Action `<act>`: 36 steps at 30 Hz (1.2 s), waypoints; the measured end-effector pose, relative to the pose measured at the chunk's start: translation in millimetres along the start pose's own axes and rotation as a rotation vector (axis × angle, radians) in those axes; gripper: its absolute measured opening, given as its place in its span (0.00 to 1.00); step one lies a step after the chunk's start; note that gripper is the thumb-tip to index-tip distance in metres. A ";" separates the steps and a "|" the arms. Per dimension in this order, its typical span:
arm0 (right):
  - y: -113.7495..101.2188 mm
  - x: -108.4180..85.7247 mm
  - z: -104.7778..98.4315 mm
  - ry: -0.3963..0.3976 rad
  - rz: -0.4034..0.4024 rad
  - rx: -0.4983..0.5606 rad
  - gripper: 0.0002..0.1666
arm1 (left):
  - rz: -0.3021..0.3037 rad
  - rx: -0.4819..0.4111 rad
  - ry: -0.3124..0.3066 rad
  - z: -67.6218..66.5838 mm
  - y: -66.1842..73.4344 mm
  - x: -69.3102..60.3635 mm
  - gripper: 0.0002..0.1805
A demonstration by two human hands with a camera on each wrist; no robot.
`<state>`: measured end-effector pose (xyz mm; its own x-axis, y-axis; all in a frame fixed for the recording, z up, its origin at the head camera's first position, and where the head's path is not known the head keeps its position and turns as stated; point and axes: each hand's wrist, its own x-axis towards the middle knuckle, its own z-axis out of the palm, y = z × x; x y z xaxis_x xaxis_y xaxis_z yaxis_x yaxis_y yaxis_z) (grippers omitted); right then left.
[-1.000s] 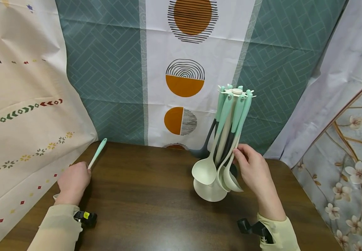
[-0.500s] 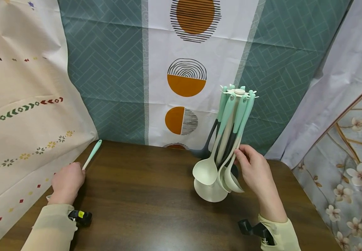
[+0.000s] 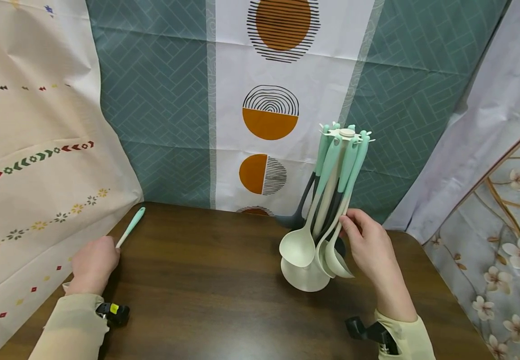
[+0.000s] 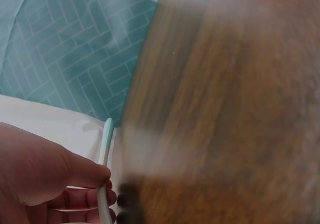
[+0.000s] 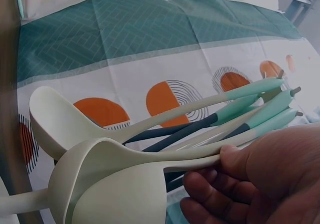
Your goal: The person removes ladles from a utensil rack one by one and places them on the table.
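At the table's left side, my left hand (image 3: 94, 265) grips the cream shaft of a utensil with a mint handle (image 3: 132, 224). In the left wrist view the thumb and fingers pinch that shaft (image 4: 102, 199); the utensil's head is mostly hidden. On the right stands a cream rotating rack (image 3: 305, 281) hung with several mint-handled utensils. My right hand (image 3: 370, 245) pinches the shaft of the rightmost cream ladle (image 3: 340, 264), which hangs on the rack. The right wrist view shows thumb and fingers on the ladle's shaft (image 5: 192, 163). Another cream ladle (image 3: 298, 247) hangs at the front.
Dark-headed utensils, one a dark ladle (image 3: 291, 220), hang at the rack's back and left. The brown wooden table (image 3: 214, 280) ends at a patterned cloth backdrop (image 3: 174, 125), with cream cloth (image 3: 39, 175) on the left and floral cloth (image 3: 503, 270) on the right.
My left hand has moved slightly left with the utensil, mostly in the first half second. My right hand keeps its pinch on the ladle. The whole head view has shifted a little.
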<state>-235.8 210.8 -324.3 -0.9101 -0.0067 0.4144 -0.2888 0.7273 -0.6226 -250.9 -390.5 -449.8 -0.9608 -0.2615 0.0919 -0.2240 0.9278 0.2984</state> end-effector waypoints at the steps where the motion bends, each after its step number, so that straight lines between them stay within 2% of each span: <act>1: 0.1 -0.2 0.0 0.000 -0.002 0.000 0.14 | -0.002 0.001 0.000 -0.1 -0.2 0.1 0.11; 9: -0.4 -0.4 0.4 0.000 -0.010 -0.001 0.14 | -0.020 -0.015 -0.035 -1.1 -8.9 -1.7 0.11; 13: -0.8 -0.4 0.7 0.000 -0.012 0.001 0.14 | -0.019 -0.014 -0.022 -2.4 -12.3 -3.2 0.10; 19: -0.7 -1.0 0.2 0.003 -0.011 -0.001 0.14 | -0.020 -0.014 -0.010 -2.3 -11.7 -2.5 0.09; 26: -0.6 -1.2 0.1 0.001 -0.004 -0.003 0.14 | -0.032 -0.006 -0.026 -2.9 -10.5 -1.3 0.09; 36: -0.4 -0.9 0.2 0.001 -0.004 0.001 0.15 | -0.018 -0.002 -0.043 -3.5 -10.1 -0.8 0.09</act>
<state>-234.9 210.4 -324.6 -0.9086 -0.0092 0.4176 -0.2928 0.7269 -0.6212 -247.2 -400.6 -449.5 -0.9628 -0.2665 0.0451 -0.2412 0.9225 0.3014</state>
